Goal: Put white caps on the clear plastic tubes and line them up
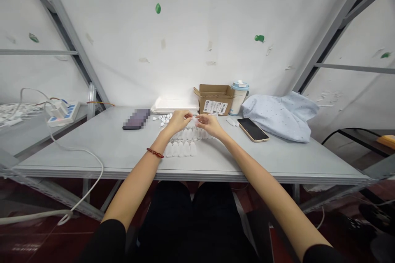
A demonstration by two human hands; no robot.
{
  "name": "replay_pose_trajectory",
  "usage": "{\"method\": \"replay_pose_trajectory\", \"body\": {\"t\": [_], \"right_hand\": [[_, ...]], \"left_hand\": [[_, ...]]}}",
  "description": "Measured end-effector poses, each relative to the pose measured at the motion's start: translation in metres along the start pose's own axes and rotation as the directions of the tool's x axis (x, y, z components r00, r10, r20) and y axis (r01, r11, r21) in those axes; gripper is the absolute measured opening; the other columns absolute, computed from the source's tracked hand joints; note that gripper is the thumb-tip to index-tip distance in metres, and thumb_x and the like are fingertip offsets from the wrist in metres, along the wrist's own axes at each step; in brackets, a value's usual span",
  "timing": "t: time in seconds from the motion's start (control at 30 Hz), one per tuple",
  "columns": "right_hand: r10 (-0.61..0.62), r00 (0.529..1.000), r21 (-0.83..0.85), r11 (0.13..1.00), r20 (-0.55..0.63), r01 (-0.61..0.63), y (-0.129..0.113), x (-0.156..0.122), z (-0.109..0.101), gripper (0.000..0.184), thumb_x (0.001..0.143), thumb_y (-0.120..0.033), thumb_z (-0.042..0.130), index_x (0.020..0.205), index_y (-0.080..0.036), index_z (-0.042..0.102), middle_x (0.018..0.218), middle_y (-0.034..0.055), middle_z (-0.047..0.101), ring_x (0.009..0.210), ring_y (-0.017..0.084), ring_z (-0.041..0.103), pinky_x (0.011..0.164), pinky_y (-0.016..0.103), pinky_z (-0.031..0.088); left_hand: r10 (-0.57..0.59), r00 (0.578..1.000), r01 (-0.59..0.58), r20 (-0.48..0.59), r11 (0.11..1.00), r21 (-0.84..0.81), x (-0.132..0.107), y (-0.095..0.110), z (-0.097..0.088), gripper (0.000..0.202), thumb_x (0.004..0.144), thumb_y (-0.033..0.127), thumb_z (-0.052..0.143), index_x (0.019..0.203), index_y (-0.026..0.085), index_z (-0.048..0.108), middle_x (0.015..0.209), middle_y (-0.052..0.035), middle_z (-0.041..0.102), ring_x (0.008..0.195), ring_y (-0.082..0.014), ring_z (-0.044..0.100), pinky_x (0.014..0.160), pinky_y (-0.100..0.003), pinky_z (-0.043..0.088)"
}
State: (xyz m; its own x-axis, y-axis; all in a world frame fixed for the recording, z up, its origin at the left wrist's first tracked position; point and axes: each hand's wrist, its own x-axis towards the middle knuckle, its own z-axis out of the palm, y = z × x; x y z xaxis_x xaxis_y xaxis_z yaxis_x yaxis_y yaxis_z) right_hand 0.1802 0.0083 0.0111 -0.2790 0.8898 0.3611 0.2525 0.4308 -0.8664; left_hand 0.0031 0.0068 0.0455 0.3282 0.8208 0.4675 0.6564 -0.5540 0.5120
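Note:
My left hand and my right hand meet above the middle of the table. Between their fingertips is a small translucent white piece, pinched from both sides; its exact kind is too small to make out. Just below my hands lie rows of oval, frosted white pieces, side by side, with the far row partly hidden by my hands. Small loose white parts are scattered to the left of my left hand. Right of my right hand lie a couple more frosted pieces.
Behind my hands stand an open cardboard box, a lidded cup and a white tray-like stack. A phone and a light blue cloth lie right. A dark pixelated object and a power strip are left.

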Motion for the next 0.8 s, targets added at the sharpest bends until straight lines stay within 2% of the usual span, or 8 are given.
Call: {"method": "replay_pose_trajectory", "body": {"t": [0.3,0.47,0.6,0.8], "right_hand": [[-0.079,0.997,-0.244,0.967,-0.001,0.076,-0.0014,-0.0009,0.0030,0.024,0.072,-0.015,0.066,0.096,-0.016,0.067,0.087,0.0044,0.069,0.073,0.014,0.062,0.072,0.028,0.049],[-0.049,0.999,-0.250,0.967,-0.015,0.044,-0.0019,-0.0022,0.0036,0.036,0.073,-0.015,0.064,0.109,-0.015,0.063,0.086,0.0038,0.068,0.069,0.012,0.061,0.069,0.026,0.049],[-0.054,0.998,-0.248,0.967,-0.016,0.048,-0.0024,-0.0030,0.0039,0.036,0.073,-0.016,0.063,0.109,-0.015,0.063,0.083,0.0033,0.066,0.067,0.012,0.059,0.068,0.026,0.048],[-0.040,0.999,-0.142,0.989,-0.010,0.038,-0.0018,-0.0033,0.0045,0.034,0.075,-0.015,0.058,0.108,-0.014,0.063,0.079,0.0029,0.067,0.068,0.014,0.062,0.067,0.027,0.049]], "left_hand": [[0.002,1.000,-0.002,0.013,1.000,0.007,-0.0022,0.0040,-0.0005,0.017,0.079,0.015,0.052,0.083,0.015,0.069,0.088,-0.0056,0.073,0.084,-0.0182,0.066,0.079,-0.028,0.050],[0.011,0.999,-0.010,0.038,0.999,-0.037,-0.0021,0.0020,0.0015,0.019,0.079,0.018,0.052,0.085,0.014,0.070,0.089,-0.0068,0.073,0.085,-0.0185,0.066,0.079,-0.028,0.050],[0.036,0.997,-0.031,0.067,0.997,-0.066,-0.0030,0.0016,0.0025,0.021,0.079,0.020,0.053,0.086,0.015,0.071,0.091,-0.0066,0.073,0.088,-0.0196,0.066,0.080,-0.029,0.050],[-0.003,0.998,0.013,0.068,0.990,-0.140,-0.0035,0.0044,-0.0010,0.023,0.078,0.024,0.053,0.087,0.016,0.073,0.092,-0.0045,0.074,0.086,-0.0199,0.066,0.081,-0.029,0.051]]}}
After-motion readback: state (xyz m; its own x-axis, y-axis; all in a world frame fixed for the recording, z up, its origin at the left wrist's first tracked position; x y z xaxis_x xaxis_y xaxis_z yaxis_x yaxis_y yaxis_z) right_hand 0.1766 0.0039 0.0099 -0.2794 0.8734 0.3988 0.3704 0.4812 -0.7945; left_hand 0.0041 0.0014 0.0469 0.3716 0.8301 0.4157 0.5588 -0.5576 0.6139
